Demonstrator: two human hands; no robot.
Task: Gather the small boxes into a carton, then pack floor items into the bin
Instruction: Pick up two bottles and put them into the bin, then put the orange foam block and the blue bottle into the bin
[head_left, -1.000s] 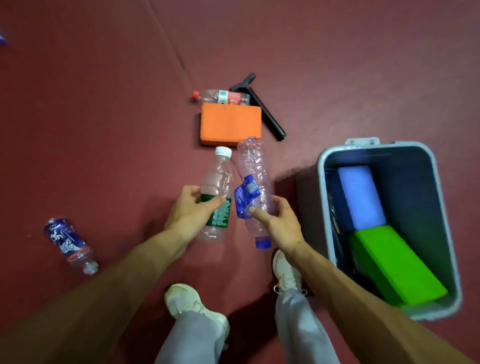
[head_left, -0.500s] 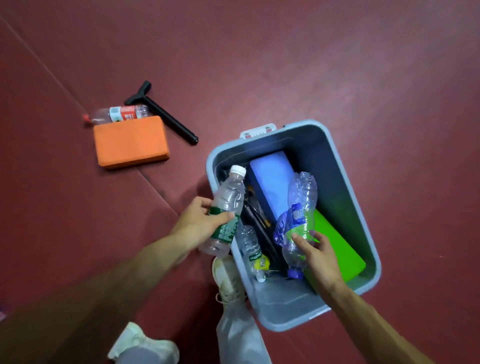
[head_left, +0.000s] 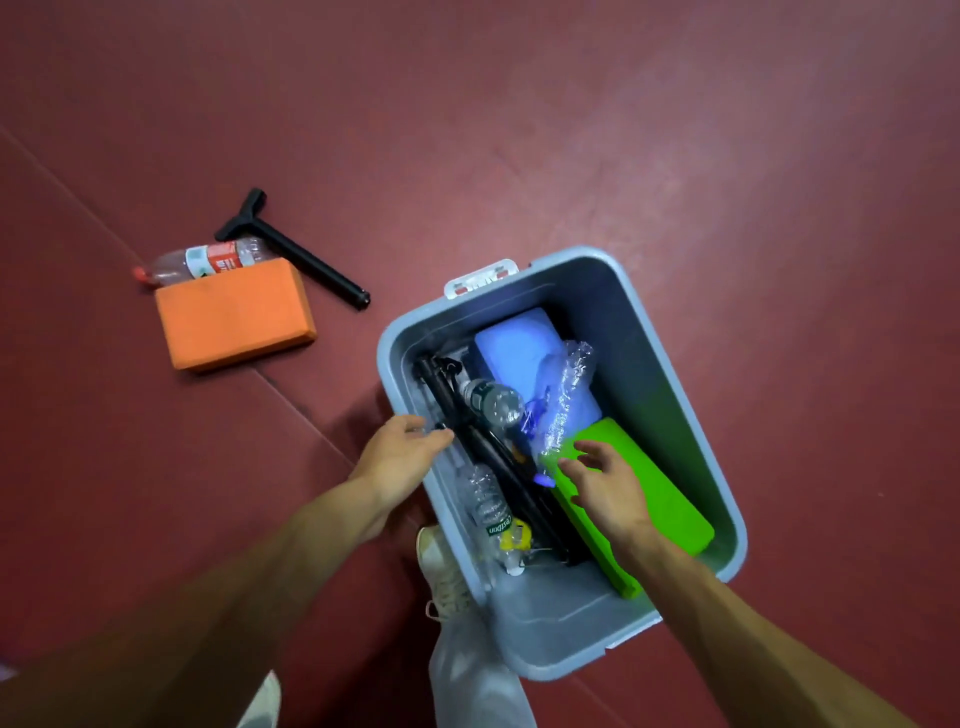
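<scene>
We are looking down into the grey bin, which is standing on the red floor beside a pale shoe. The left grip is hanging over the bin's 9 o'clock rim with fingers apart and relaxed, holding nothing; whether it is touching the rim, we cannot tell. The right grip is hovering above the green block, fingers spread apart, also holding nothing.

Inside the bin, a blue block is lying at 12 o'clock with the green block at 5 o'clock. 1 crumpled clear bottle is leaning across both blocks, and 1 green-labelled bottle is lying on the black rods (these are running along the 9 o'clock side). A 3rd bottle is resting against the wall at 7 o'clock.

Well apart at 10 o'clock from the bin, an orange block is sitting on the floor, with a red-labelled bottle touching its far edge and a black T-handled bar just beside it.
</scene>
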